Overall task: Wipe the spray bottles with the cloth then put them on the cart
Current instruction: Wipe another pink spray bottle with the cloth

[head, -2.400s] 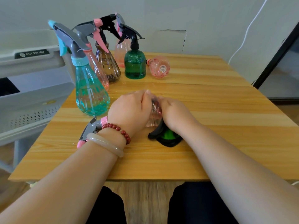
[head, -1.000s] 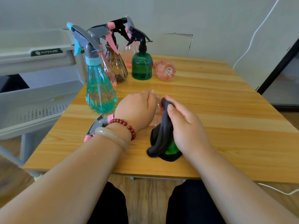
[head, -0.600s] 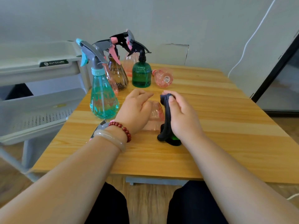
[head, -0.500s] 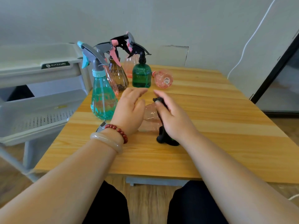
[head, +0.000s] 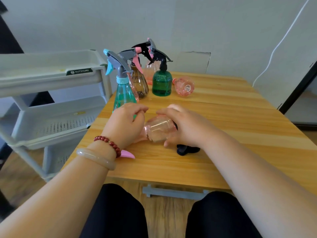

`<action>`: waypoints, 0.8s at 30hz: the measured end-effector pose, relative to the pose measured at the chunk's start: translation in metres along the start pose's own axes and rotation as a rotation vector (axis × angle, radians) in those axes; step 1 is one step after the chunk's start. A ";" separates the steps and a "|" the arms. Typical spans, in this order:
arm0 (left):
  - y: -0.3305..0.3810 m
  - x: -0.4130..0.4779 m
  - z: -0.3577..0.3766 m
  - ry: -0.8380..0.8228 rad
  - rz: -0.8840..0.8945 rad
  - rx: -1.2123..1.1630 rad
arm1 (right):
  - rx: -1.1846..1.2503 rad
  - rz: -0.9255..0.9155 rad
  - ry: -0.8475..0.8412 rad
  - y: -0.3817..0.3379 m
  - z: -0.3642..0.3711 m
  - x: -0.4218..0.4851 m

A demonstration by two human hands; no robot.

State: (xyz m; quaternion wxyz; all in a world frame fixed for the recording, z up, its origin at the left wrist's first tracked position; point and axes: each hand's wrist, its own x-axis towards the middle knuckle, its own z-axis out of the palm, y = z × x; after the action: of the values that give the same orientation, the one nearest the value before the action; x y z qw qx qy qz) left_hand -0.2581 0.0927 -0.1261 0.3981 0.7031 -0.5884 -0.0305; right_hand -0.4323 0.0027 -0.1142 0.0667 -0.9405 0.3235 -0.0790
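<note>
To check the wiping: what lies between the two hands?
In the head view, a pink bottle lies on its side between the left hand and the right hand, which grips it.

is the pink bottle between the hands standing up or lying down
Lying on its side: the pink bottle has its neck toward the left hand, its body gripped by the right hand.
</note>
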 end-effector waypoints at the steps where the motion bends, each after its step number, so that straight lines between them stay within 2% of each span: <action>1: 0.001 -0.001 -0.002 0.018 -0.002 -0.002 | 0.010 0.012 0.016 0.001 0.000 0.000; 6: 0.010 -0.011 -0.014 0.140 0.065 -0.066 | 0.172 0.007 0.088 0.015 0.007 -0.013; 9: 0.012 -0.016 -0.022 0.237 0.060 -0.121 | 0.286 0.025 0.197 0.032 0.012 -0.027; 12: 0.012 -0.017 -0.024 0.271 0.007 -0.244 | 0.487 0.141 0.324 0.046 0.019 -0.039; 16: 0.016 -0.019 -0.013 0.332 0.008 -0.264 | 0.755 0.264 0.477 0.053 0.028 -0.047; 18: 0.022 -0.020 -0.002 0.298 -0.045 -0.318 | 0.849 0.280 0.527 0.051 0.027 -0.045; 20: 0.033 -0.020 0.010 0.184 -0.118 -0.373 | 0.946 0.278 0.554 0.048 0.028 -0.040; 24: 0.045 -0.010 0.036 -0.056 -0.154 -0.458 | 0.900 0.271 0.462 0.040 0.035 -0.033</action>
State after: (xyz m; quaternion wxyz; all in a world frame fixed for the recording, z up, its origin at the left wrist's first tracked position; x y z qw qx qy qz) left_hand -0.3157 0.0825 -0.1278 0.5270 0.6363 -0.5216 -0.2130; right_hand -0.4755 -0.0056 -0.1592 0.4007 -0.7266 0.3827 -0.4062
